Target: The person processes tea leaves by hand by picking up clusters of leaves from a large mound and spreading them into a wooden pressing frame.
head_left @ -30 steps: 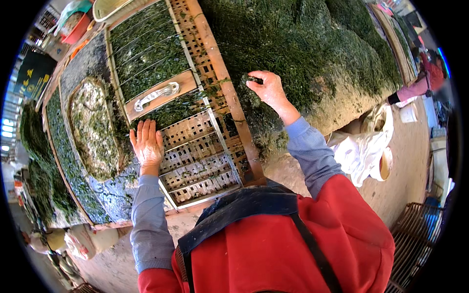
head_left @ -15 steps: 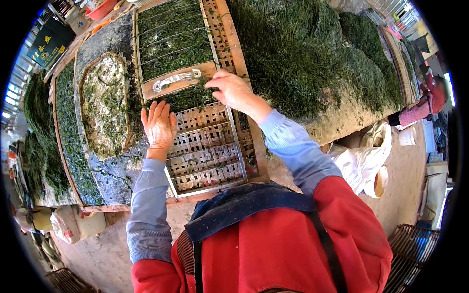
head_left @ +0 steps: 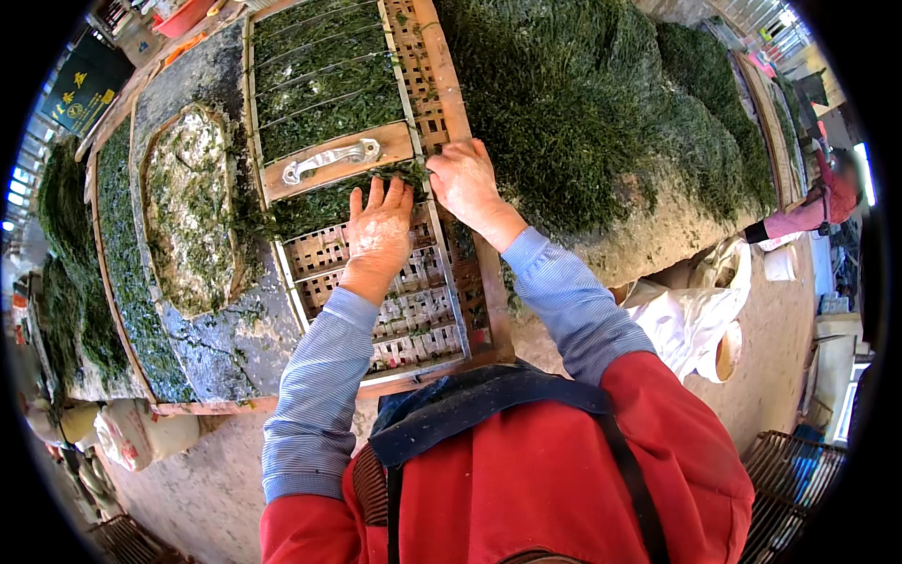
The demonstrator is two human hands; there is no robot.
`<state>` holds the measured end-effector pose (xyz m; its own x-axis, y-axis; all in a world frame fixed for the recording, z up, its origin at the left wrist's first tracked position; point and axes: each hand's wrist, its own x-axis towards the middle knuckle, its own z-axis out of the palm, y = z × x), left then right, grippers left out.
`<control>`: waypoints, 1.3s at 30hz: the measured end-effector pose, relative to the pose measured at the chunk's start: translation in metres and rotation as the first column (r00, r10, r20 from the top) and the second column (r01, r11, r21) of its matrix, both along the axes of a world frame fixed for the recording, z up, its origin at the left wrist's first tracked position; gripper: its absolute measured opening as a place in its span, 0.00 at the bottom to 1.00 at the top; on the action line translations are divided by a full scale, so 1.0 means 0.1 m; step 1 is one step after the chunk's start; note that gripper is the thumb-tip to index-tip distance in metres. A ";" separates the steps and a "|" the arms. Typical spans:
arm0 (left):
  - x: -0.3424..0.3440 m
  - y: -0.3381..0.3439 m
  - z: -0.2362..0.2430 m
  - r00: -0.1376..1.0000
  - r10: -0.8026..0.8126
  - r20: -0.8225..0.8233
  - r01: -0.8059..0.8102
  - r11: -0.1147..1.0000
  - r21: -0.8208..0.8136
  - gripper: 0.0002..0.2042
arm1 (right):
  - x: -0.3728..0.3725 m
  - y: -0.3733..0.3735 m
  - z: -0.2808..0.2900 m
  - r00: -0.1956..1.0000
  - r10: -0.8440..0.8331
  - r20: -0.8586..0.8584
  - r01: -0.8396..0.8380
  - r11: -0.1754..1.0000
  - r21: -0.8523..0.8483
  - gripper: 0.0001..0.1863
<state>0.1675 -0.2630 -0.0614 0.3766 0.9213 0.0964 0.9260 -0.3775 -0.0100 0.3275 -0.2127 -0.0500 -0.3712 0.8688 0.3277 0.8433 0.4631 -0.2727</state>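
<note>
My left hand lies over a strip of green seaweed, fingers stretched out and touching the strip's right part. Close to its right, my right hand is closed at the frame's right edge; what its fingers hold is hidden. The strip crosses a slatted frame laid on a woven lattice base. Just beyond the strip is a wooden bar with a clear handle. Past the bar, a layer of seaweed spreads under thin crosswise rods.
A large heap of dark green seaweed lies to the right. On the left, a pale oblong block carries scraps of seaweed. White sacking and a bucket are below the right edge. Another person stands at the far right.
My left hand has moved right along the seaweed strip, from its left end toward the right end. My right hand has shifted slightly right, and its fingers are now curled in.
</note>
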 end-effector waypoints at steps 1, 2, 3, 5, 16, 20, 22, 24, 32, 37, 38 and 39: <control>0.03 0.02 0.03 0.999 -0.006 -0.037 0.005 1.000 -0.020 0.23 | -0.06 -0.02 0.10 0.999 -0.034 0.035 0.038 0.991 -0.132 0.05; 0.08 0.03 0.06 0.999 0.004 -0.036 -0.006 0.999 -0.054 0.24 | -0.12 0.03 0.09 1.000 -0.023 -0.009 0.022 0.988 -0.151 0.05; 0.06 0.02 0.07 0.999 0.014 -0.039 -0.017 0.997 -0.081 0.24 | -0.26 0.01 0.30 0.998 0.036 0.042 -0.027 0.979 -0.201 0.06; -0.02 0.04 -0.08 0.998 0.055 0.020 -0.051 0.986 -0.160 0.26 | -0.54 0.04 0.24 0.972 0.212 -0.104 -0.232 0.935 -0.270 0.08; -0.42 0.12 -0.25 0.372 0.068 0.926 -0.083 0.996 -0.039 0.20 | 1.15 -0.36 -0.73 0.959 -0.281 -0.044 0.268 0.945 -0.187 0.42; -0.04 -0.02 -0.14 0.977 -0.046 0.210 0.021 0.992 0.120 0.25 | 0.78 -0.13 -0.69 0.962 -0.185 0.201 0.247 0.905 -0.348 0.44; -0.06 0.00 -0.21 0.975 -0.042 0.216 0.031 0.998 0.053 0.29 | 0.70 0.13 -0.87 0.944 -0.178 0.279 0.264 0.913 -0.311 0.34; -0.02 0.04 -0.19 0.976 -0.067 0.205 0.055 0.996 0.066 0.29 | 0.78 0.35 -1.35 0.945 -0.152 0.290 0.253 0.901 -0.352 0.28; -0.53 0.03 0.08 0.771 -0.096 0.629 0.097 0.995 0.033 0.21 | 0.80 -0.08 -0.67 0.220 -0.579 -0.785 0.097 0.814 -0.573 0.14; -1.08 -0.19 -0.24 0.977 0.170 0.130 -0.199 0.944 0.265 0.24 | -0.03 -0.31 0.15 0.104 -0.485 -0.868 -0.206 0.844 -0.496 0.18; -1.14 -0.18 -0.20 0.975 0.173 0.142 -0.199 0.960 0.196 0.24 | -0.26 -0.31 0.19 0.124 -0.477 -0.870 -0.258 0.831 -0.492 0.19; -1.19 -0.15 -0.13 0.973 0.177 0.151 -0.197 0.972 0.129 0.23 | -0.51 -0.33 0.26 0.106 -0.462 -0.881 -0.366 0.805 -0.466 0.19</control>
